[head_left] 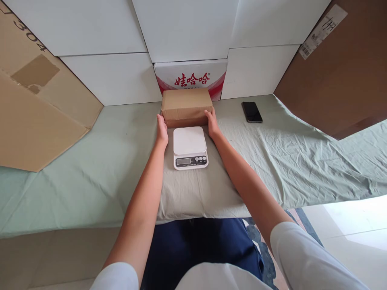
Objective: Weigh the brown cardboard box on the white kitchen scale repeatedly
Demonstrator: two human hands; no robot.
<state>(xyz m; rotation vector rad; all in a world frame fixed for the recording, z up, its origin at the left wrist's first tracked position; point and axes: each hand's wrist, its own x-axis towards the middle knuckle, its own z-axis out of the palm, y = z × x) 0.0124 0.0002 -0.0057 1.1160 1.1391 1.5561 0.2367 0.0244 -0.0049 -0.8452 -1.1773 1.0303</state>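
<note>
A closed brown cardboard box point(186, 105) sits between my hands, just behind a white kitchen scale point(189, 141). My left hand point(162, 129) presses against the box's left side, its fingers partly hidden by the palm. At the right end, my right hand point(212, 122) grips the corner, with the thumb on the front face and the other fingers round the side. The scale lies flat on the green cloth, its dark display and button panel facing me, and its platform bears nothing. Whether the box touches the cloth fully is hidden behind the scale.
A black phone point(252, 112) lies on the green cloth point(127, 161) to the right. Large cardboard boxes stand at the left point(54, 104) and right point(341, 76). Behind, white boxes point(111, 78) and a red-lettered carton point(190, 74) form a wall.
</note>
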